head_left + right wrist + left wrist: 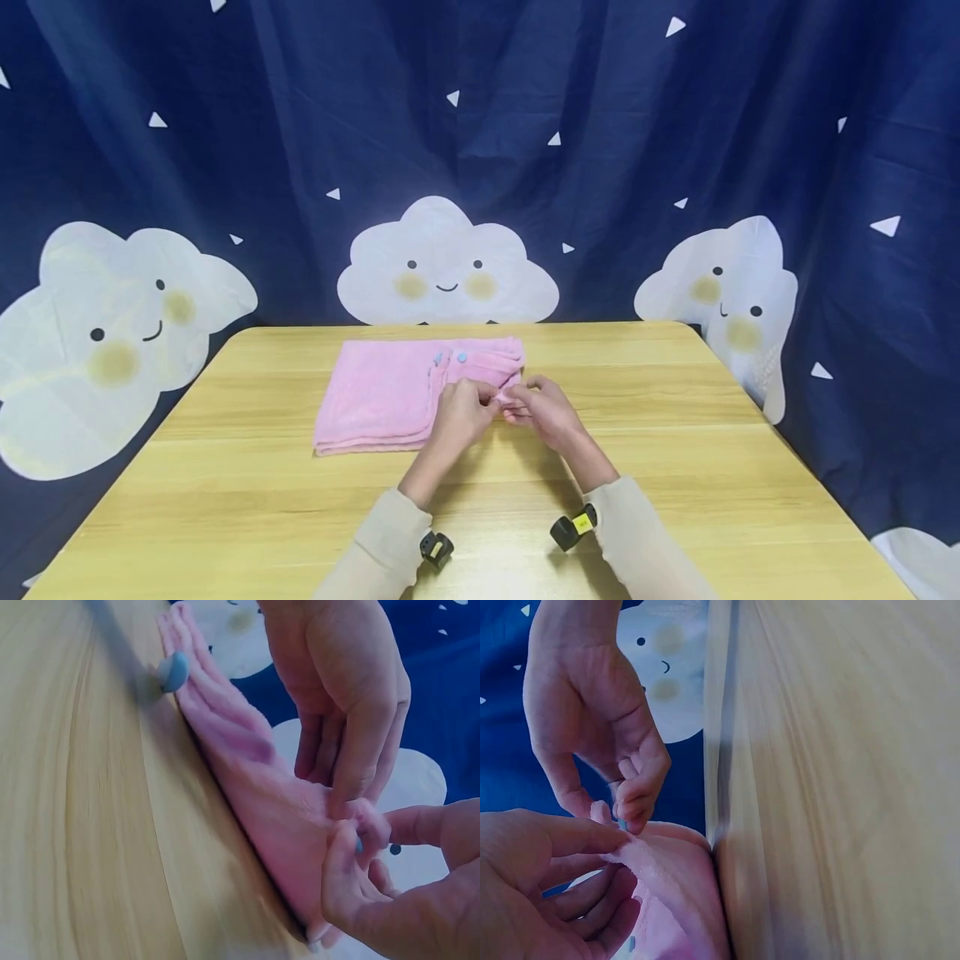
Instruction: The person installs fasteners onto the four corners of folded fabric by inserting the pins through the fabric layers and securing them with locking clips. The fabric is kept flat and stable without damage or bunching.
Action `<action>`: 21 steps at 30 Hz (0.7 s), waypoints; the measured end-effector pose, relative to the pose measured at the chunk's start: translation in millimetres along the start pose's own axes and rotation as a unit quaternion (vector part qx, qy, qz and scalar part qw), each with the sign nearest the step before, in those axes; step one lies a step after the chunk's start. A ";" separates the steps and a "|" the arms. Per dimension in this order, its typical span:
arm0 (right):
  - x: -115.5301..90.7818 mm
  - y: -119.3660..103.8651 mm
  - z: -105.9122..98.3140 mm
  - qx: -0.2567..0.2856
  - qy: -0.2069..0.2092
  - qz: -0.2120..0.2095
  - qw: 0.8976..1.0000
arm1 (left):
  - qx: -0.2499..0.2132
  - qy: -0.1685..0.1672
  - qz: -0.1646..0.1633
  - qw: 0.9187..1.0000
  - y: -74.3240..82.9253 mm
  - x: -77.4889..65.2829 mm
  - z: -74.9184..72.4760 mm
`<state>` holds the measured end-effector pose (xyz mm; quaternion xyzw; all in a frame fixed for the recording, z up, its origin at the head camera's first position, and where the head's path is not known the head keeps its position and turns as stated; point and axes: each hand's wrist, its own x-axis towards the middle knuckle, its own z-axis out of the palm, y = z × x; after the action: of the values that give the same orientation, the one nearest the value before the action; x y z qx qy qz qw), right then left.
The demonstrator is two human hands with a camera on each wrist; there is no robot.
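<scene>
A pink plush cloth point(378, 387) with blue buttons lies folded on the table, perhaps a towel or wrap; its exact kind is unclear. At its near right part, my left hand point(462, 410) pinches the edge between thumb and fingers. Facing it, my right hand point(547, 412) pinches the same bit of cloth. In the right wrist view, a blue button point(359, 845) peeps out between the right fingers, mostly hidden by them and the fabric. Another blue button point(462, 357) shows on the upper part of the cloth, beyond the hands.
The pale wooden table point(247, 508) spreads around the cloth on all sides. Behind it hangs a dark blue curtain point(495, 50) printed with smiling clouds and white triangles. Each wrist carries a small black camera, with a yellow label on the right camera point(573, 527).
</scene>
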<state>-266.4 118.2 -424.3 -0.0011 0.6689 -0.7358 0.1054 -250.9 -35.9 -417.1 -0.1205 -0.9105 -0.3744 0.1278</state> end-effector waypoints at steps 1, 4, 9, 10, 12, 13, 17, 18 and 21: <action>-0.1 0.1 0.2 -0.015 0.004 -0.007 1.000 | -0.002 -0.002 -0.001 1.000 -0.5 -0.1 0.4; -1.1 -1.3 1.6 -0.062 0.009 -0.021 0.998 | -0.008 -0.002 -0.001 1.000 -1.3 0.1 1.3; -2.8 -3.6 2.7 -0.082 -0.003 -0.016 0.996 | -0.010 0.007 0.005 1.000 -2.3 0.9 2.9; -2.9 -3.5 2.6 -0.076 -0.009 -0.012 0.997 | -0.010 0.008 0.006 1.000 -2.5 0.9 2.9; -3.3 -2.9 2.2 -0.058 -0.023 -0.004 0.998 | -0.006 0.010 0.004 1.000 -2.8 1.1 2.9; -3.3 -2.2 1.8 -0.050 -0.030 0.000 0.998 | -0.003 0.010 0.004 1.000 -3.0 1.1 2.8; -3.6 -0.4 1.0 -0.015 -0.044 0.011 0.999 | 0.004 0.005 0.004 1.000 -2.7 1.2 0.4; -3.6 -0.6 0.4 -0.010 -0.042 0.011 0.999 | 0.004 -0.002 0.001 1.000 -2.4 1.4 -1.4; -3.5 -1.1 -0.6 0.000 -0.034 0.006 0.999 | 0.009 -0.032 -0.007 0.999 -2.1 2.3 -11.6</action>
<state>-263.2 119.4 -422.8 -0.0224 0.6652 -0.7345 0.1324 -252.0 -45.3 -409.7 -0.1251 -0.9183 -0.3628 0.0969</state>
